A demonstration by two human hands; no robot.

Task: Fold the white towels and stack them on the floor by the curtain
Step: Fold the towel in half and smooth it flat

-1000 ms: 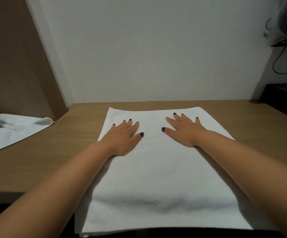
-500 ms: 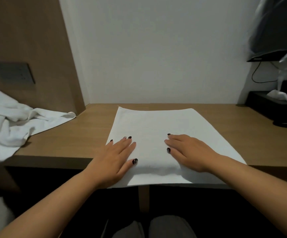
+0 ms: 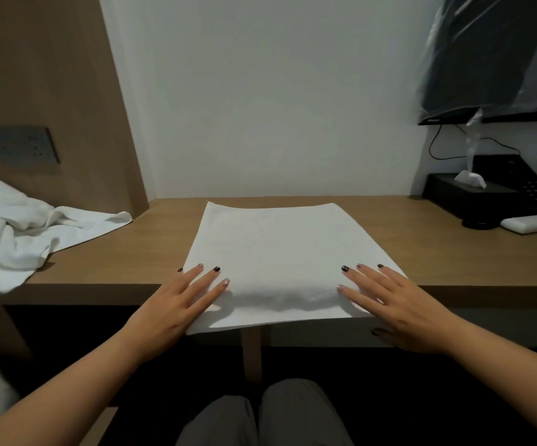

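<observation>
Resting flat with fingers straight and slightly spread, the left hand (image 3: 177, 304) presses on the near left corner of a folded white towel (image 3: 280, 249), while the right hand (image 3: 399, 310) lies just as flat on the near right corner, its thumb tucked under the towel's overhanging edge. The towel stretches away from both hands across a wooden desk (image 3: 437, 252), and a heap of unfolded white towels (image 3: 19, 236) sits well to the left of the left hand.
</observation>
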